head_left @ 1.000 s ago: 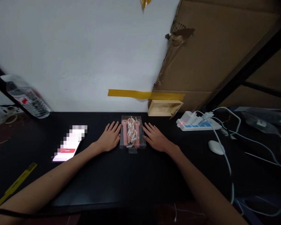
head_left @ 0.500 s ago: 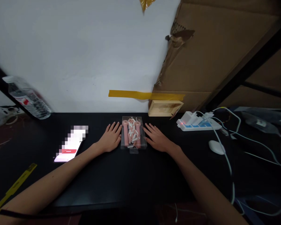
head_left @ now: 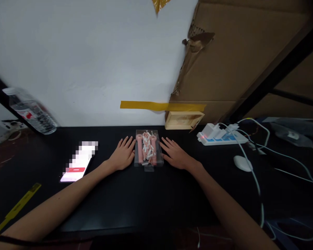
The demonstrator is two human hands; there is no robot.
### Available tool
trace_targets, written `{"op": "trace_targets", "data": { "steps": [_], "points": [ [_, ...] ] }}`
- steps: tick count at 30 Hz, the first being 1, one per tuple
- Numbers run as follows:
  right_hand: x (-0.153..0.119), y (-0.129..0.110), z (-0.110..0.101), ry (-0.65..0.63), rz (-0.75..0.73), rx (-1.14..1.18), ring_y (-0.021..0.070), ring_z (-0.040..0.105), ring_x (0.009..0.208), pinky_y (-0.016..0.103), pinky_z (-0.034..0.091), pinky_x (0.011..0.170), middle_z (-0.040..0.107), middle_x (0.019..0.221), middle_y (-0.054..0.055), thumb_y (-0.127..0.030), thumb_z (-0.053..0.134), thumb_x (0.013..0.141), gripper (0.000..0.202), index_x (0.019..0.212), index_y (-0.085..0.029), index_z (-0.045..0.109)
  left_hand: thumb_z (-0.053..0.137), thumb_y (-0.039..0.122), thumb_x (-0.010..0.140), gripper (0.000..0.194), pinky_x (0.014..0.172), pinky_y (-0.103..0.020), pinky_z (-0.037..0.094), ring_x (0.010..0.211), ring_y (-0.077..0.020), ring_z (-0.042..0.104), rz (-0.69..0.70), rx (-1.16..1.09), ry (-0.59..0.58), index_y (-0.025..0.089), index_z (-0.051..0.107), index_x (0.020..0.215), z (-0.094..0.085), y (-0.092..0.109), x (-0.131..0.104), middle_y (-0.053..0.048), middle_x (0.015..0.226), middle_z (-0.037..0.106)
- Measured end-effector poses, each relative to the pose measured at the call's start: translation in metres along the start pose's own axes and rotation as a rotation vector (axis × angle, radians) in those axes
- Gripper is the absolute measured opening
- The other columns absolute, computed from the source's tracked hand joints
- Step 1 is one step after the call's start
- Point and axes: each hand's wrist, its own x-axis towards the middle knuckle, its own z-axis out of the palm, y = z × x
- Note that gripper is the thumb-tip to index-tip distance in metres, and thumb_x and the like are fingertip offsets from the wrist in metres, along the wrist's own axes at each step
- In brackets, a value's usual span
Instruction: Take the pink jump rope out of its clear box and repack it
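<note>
A clear plastic package (head_left: 149, 149) lies on the black table (head_left: 146, 205), with two pink handles and a pink-and-white beaded rope inside. Flat on the table at its left side rests my left hand (head_left: 122, 153), fingers spread, the fingertips beside the package edge. On the other side my right hand (head_left: 176, 153) lies palm down with its fingers apart, fingertips close to the package's right edge. Neither hand holds anything. Whether the fingertips touch the package is hard to tell.
A lit phone (head_left: 79, 163) lies left of my left hand, with a water bottle (head_left: 32, 113) behind. To the right are a power strip (head_left: 221, 137) with cables and a white mouse (head_left: 242, 163). A shallow box (head_left: 184, 119) stands at the wall.
The camera view has shifted very slightly. Both hands and the package stay where they were.
</note>
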Motion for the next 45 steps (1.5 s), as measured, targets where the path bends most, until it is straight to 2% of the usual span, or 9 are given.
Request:
{"op": "trace_targets", "data": {
  "steps": [13, 20, 24, 28, 33, 35, 37, 41, 45],
  "points": [
    [0.000, 0.001, -0.001, 0.008, 0.015, 0.019, 0.0333, 0.021, 0.151, 0.056, 0.024, 0.121, 0.027, 0.163, 0.012, -0.053, 0.024, 0.103, 0.063, 0.156, -0.020, 0.032, 0.029, 0.031, 0.099, 0.057, 0.120, -0.051, 0.020, 0.149, -0.0326, 0.024, -0.008, -0.053, 0.011, 0.009, 0.036, 0.151, 0.001, 0.000, 0.000, -0.017, 0.159, 0.033],
    [-0.001, 0.001, -0.005, -0.001, 0.030, 0.076, 0.0317, 0.021, 0.151, 0.052, 0.023, 0.122, 0.027, 0.163, 0.013, -0.071, 0.027, 0.096, 0.082, 0.158, -0.017, 0.025, 0.025, 0.030, 0.101, 0.053, 0.120, -0.052, 0.022, 0.148, -0.0311, 0.027, -0.064, -0.316, 0.012, 0.011, 0.048, 0.145, -0.006, -0.006, 0.006, -0.014, 0.155, 0.041],
    [0.000, -0.003, -0.006, 0.033, 0.069, 0.132, 0.0350, 0.022, 0.151, 0.055, 0.025, 0.121, 0.028, 0.162, 0.017, -0.079, 0.033, 0.090, 0.097, 0.160, -0.015, 0.016, 0.018, 0.042, 0.104, 0.057, 0.119, -0.053, 0.024, 0.146, -0.0269, 0.035, -0.166, -0.500, -0.031, 0.016, 0.053, 0.141, -0.015, -0.007, 0.014, -0.011, 0.151, 0.048],
    [0.002, -0.001, -0.005, 0.099, 0.106, 0.196, 0.0378, 0.025, 0.150, 0.056, 0.027, 0.119, 0.027, 0.162, 0.019, -0.079, 0.036, 0.089, 0.101, 0.161, -0.014, 0.010, 0.037, 0.056, 0.098, 0.062, 0.116, -0.060, 0.024, 0.148, -0.0330, 0.028, -0.098, -0.450, -0.125, 0.019, 0.047, 0.147, -0.023, -0.013, 0.016, -0.012, 0.156, 0.039],
    [0.004, 0.001, -0.008, 0.194, 0.107, 0.312, 0.0354, 0.041, 0.142, 0.055, 0.035, 0.116, 0.046, 0.152, 0.019, -0.071, 0.041, 0.092, 0.082, 0.152, -0.016, 0.036, 0.045, 0.051, 0.094, 0.057, 0.111, -0.044, 0.040, 0.137, -0.0272, 0.049, -0.006, -0.557, -0.146, 0.022, 0.052, 0.143, -0.036, -0.027, 0.016, -0.007, 0.147, 0.053],
    [0.004, -0.001, -0.011, 0.227, 0.060, 0.358, 0.0333, 0.050, 0.134, 0.052, 0.039, 0.113, 0.056, 0.142, 0.018, -0.066, 0.045, 0.094, 0.069, 0.141, -0.016, 0.051, 0.046, 0.047, 0.093, 0.055, 0.102, -0.037, 0.048, 0.123, -0.0241, 0.061, -0.039, -0.571, -0.150, 0.022, 0.054, 0.141, -0.044, -0.029, 0.017, -0.006, 0.139, 0.061],
    [0.004, -0.005, -0.015, 0.255, -0.003, 0.389, 0.0313, 0.056, 0.127, 0.051, 0.043, 0.111, 0.063, 0.133, 0.016, -0.060, 0.048, 0.095, 0.057, 0.131, -0.017, 0.060, 0.046, 0.041, 0.094, 0.049, 0.101, -0.041, 0.048, 0.118, -0.0248, 0.063, -0.099, -0.471, -0.086, 0.022, 0.058, 0.137, -0.051, -0.027, 0.016, -0.007, 0.134, 0.065],
    [0.002, -0.019, -0.024, 0.192, -0.130, 0.520, 0.0266, 0.059, 0.125, 0.047, 0.044, 0.110, 0.064, 0.132, 0.013, -0.052, 0.055, 0.094, 0.045, 0.124, -0.020, 0.064, 0.037, 0.033, 0.099, 0.040, 0.114, -0.064, 0.023, 0.130, -0.0310, 0.053, -0.118, -0.149, 0.087, 0.022, 0.061, 0.129, -0.051, -0.012, 0.011, -0.010, 0.137, 0.061],
    [0.000, -0.026, -0.029, 0.060, -0.165, 0.604, 0.0264, 0.050, 0.136, 0.049, 0.039, 0.115, 0.060, 0.140, 0.010, -0.053, 0.059, 0.092, 0.043, 0.124, -0.024, 0.064, 0.040, 0.054, 0.098, 0.059, 0.114, -0.064, 0.021, 0.147, -0.0394, 0.027, -0.072, -0.099, 0.012, 0.022, 0.041, 0.148, -0.036, 0.000, 0.006, -0.014, 0.156, 0.040]
  ]
}}
